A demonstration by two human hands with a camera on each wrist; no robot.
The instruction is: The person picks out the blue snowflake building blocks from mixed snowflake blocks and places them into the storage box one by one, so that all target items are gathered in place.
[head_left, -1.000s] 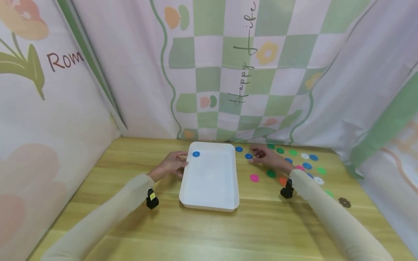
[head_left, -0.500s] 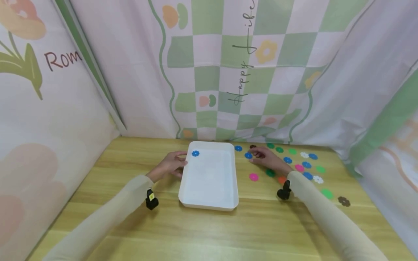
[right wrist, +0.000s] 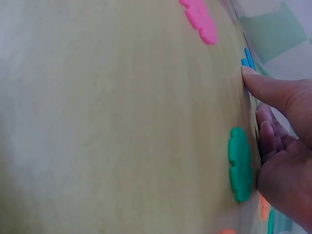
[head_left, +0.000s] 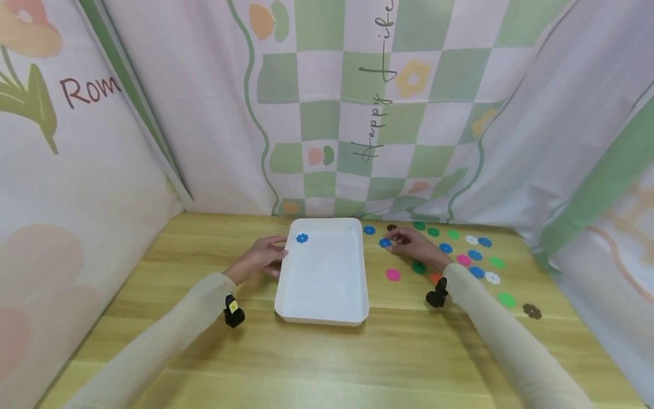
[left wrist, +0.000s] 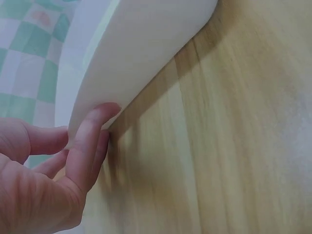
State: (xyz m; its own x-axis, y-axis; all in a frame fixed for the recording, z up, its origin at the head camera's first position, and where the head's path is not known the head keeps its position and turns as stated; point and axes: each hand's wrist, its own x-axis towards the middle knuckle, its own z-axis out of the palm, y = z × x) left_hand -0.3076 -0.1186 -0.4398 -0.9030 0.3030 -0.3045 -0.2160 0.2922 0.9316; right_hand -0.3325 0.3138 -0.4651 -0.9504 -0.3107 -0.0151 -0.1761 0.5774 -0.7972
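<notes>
My left hand point(head_left: 260, 257) grips the left wall of a white rectangular tray point(head_left: 280, 301). The left wrist view shows the thumb at the rim and the fingers point(left wrist: 87, 141) against the outer wall. Inside the tray, near its far left corner, lies one blue flower-shaped disc point(head_left: 302, 238). Right of the tray, my right hand point(head_left: 416, 247) has thumb and forefinger at the edges of another blue flower-shaped disc point(head_left: 385, 242), pinching it close over the table. In the right wrist view the thumb tip point(right wrist: 249, 73) meets a blue disc point(right wrist: 244, 62); the forefinger is hidden there.
More flower-shaped discs lie on the wooden table point(head_left: 327, 363) at the right: a blue one point(head_left: 369, 230) beside the tray, a pink one point(head_left: 393, 275), a dark green one point(head_left: 419, 267), a brown one point(head_left: 532, 311) and several others. A printed curtain point(head_left: 327, 125) hangs behind.
The right thumb and forefinger have come together at the blue disc, and a brown disc behind the hand now shows. The left hand stays on the tray. The view has shifted slightly.
</notes>
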